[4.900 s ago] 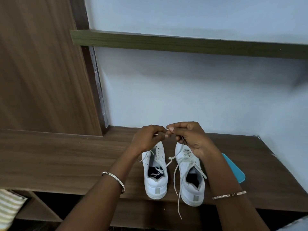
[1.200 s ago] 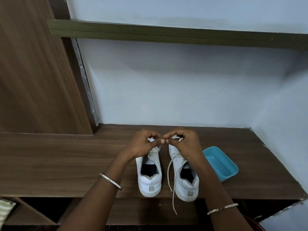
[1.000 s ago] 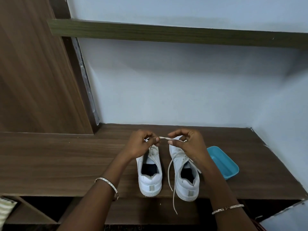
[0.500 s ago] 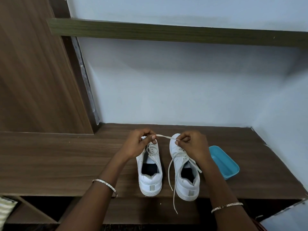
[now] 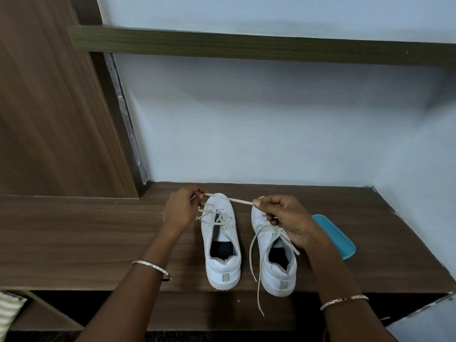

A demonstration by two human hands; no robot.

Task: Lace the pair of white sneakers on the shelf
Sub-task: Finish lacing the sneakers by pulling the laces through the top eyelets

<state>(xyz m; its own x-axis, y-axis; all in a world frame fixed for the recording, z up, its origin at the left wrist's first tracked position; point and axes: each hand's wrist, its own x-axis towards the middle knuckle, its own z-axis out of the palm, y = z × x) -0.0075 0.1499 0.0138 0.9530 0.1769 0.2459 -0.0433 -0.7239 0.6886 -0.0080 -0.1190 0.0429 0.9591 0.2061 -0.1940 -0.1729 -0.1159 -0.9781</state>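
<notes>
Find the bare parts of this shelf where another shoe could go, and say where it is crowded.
Bare: the wide shelf stretch from the left sneaker to the wooden panel; a smaller patch between the blue tray and the wall. Crowded: the middle, where left hand and right hand pinch a lace over it, beside the right sneaker.

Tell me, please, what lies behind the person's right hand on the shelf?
A blue container lies on the shelf behind the right hand. Its far and right sides show; the hand and wrist cover its left end, and what lies there cannot be seen.
</notes>
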